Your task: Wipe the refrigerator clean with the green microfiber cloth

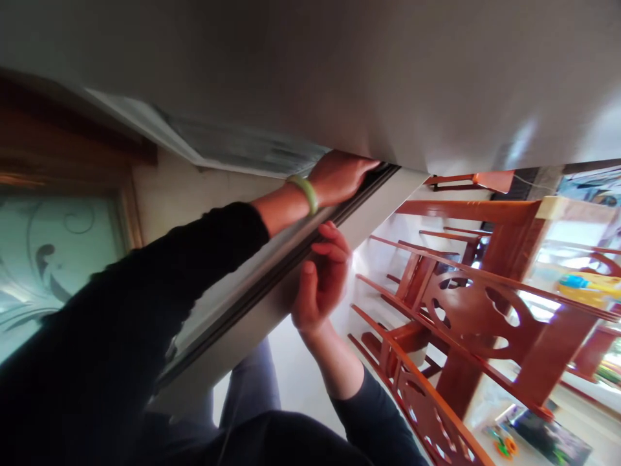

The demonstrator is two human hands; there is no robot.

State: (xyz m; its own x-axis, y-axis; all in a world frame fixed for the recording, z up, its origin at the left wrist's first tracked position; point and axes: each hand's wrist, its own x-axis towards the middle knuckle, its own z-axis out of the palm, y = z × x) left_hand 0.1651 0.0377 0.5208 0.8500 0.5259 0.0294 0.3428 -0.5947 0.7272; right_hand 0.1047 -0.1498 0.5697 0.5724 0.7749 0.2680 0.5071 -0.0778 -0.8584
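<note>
The view is strongly tilted. A large grey door panel (pixel 339 71) fills the top, and a dark rubber seal strip (pixel 272 265) runs along a pale frame edge (pixel 252 336) below it. My left hand (pixel 337 178), with a green bracelet on its wrist, lies on the seal. Its fingers are stretched into the gap under the grey panel and the tips are hidden. My right hand (pixel 320 281) comes up from below, fingers curled over the pale frame edge at the seal, just under the left hand. Both arms wear dark sleeves.
Red-brown wooden chairs (pixel 436 362) and a matching table (pixel 509 213) stand close on the right, with bright toys (pixel 582 285) on it. A frosted patterned glass door (pixel 53 259) in a wooden frame is on the left. Pale floor shows between.
</note>
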